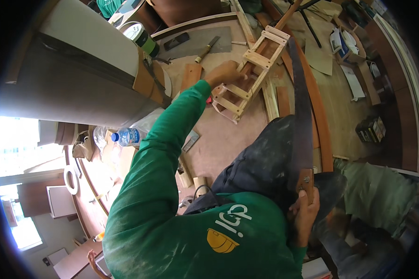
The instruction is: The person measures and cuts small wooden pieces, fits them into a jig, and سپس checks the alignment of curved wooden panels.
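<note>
A small light-wood frame with crosspieces [257, 59] lies slanted on the workbench [219, 144]. My left hand [224, 73] reaches across to its left side, fingers curled over the near rail; the fingertips are partly hidden. My right hand [307, 209] is closed round the wooden handle of a handsaw [303, 116]. The long dark blade points up and away, beside the frame's right side and above reddish-brown boards. A flat reddish wood piece [191, 74] lies left of my left hand. Beyond it is a knife-like tool with a yellowish handle [207, 49].
A paint can [142, 39] stands at the far left of the bench. A water bottle [126, 137] is left of my arm. Long brown boards [322, 125] run along the right. An open cardboard box [347, 45] lies farther right. Another person's hand [93, 260] shows at lower left.
</note>
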### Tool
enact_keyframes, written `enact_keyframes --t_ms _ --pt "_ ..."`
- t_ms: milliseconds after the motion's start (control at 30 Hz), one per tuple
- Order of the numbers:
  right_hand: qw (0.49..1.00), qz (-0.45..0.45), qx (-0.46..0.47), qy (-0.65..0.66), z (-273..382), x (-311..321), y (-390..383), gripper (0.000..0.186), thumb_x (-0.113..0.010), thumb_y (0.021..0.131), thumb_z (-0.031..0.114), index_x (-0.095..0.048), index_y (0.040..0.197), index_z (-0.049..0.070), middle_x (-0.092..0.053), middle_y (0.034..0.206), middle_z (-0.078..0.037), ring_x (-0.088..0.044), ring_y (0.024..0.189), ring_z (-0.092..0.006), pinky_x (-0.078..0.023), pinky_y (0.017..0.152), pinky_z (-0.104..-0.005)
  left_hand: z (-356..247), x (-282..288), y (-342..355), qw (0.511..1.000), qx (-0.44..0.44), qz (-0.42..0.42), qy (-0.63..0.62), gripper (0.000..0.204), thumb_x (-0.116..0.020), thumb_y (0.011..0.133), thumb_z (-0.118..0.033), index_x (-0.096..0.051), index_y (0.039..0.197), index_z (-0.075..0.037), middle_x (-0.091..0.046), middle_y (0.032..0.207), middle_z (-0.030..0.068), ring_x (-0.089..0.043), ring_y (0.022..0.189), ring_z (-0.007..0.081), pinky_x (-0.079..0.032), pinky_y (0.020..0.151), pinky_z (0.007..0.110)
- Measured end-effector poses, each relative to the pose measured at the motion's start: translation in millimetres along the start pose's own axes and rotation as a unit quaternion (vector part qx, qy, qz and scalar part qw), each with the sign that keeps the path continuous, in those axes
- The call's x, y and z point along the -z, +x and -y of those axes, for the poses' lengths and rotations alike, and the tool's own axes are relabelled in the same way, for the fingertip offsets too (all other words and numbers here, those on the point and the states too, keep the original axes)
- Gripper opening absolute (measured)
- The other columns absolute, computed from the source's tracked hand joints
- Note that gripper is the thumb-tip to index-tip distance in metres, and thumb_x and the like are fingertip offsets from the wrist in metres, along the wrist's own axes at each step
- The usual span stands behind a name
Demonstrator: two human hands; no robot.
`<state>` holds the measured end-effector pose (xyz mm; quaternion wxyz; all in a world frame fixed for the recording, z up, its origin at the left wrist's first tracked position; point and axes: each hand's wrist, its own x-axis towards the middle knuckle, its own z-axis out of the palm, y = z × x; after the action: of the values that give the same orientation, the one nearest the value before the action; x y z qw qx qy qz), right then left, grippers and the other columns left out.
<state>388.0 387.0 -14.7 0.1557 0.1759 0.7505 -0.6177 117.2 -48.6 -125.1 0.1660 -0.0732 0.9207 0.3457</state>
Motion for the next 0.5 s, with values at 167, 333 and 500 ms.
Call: enact_keyframes --t_ms 167,333,500 --pt "0.967 -0.022 0.208 -0.149 -25.9 49.5 4.4 0.039 -0.072 0.097 0.037 -0.063 0.11 0.001 -0.057 0.084 0.0 -0.044 0.059 -0.0048 -0.036 0.052 -0.0255 1.1 -5.2 -8.8 0.987 -0.031 -0.11 0.113 0.054 -0.079 0.082 -0.045 -0.073 0.107 0.003 -0.072 0.105 0.029 -0.07 0.102 0.0426 -0.053 0.088 0.05" --pt "0.99 0.09 -0.048 -0.1 -17.8 150.5 -47.2 0.045 -0.075 0.093 0.043 -0.068 0.09 -0.001 -0.057 0.071 0.003 -0.044 0.059 -0.0056 -0.031 0.05 -0.0263 -8.6 -4.0 -12.6 0.987 -0.022 -0.101 0.122 0.057 -0.078 0.084 -0.042 -0.066 0.116 0.003 -0.071 0.107 0.0299 -0.069 0.104 0.0452 -0.053 0.091 0.053" --pt "0.961 0.156 -0.124 -0.193 -2.8 159.8 -26.4 0.049 -0.07 0.096 0.044 -0.064 0.072 0.002 -0.054 0.059 0.001 -0.051 0.053 -0.0075 -0.037 0.048 -0.0267 -18.2 -3.6 -13.6 0.961 -0.089 -0.077 0.251 0.058 -0.075 0.09 -0.037 -0.054 0.126 0.004 -0.071 0.112 0.0299 -0.07 0.103 0.0478 -0.054 0.091 0.055"
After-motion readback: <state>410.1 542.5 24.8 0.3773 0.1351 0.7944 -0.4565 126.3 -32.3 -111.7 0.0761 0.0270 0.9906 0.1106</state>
